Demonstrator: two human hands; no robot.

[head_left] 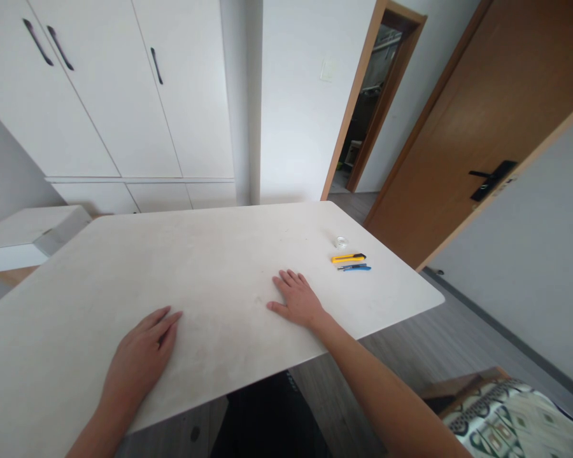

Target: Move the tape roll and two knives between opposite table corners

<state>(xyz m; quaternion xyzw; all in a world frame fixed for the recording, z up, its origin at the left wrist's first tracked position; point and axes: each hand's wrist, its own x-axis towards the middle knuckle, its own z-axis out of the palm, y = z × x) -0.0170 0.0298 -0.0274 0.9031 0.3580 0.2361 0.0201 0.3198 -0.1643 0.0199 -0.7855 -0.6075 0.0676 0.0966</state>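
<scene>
My left hand (141, 353) lies flat on the white table (195, 254) near its front edge, fingers stretched out and holding nothing. My right hand (297, 298) also rests palm down on the table, fingers spread and empty. To the right of my right hand, a short way off, lie a yellow utility knife (348, 257) and a blue utility knife (354, 268), side by side. Just behind them sits a small roll of clear tape (341, 242). Neither hand touches these things.
White cabinets (124, 95) stand behind the table. A low white bench (23, 235) sits at the left. A brown door (482, 127) and an open doorway (377, 95) are at the right. A patterned cushion (510, 420) shows at the bottom right.
</scene>
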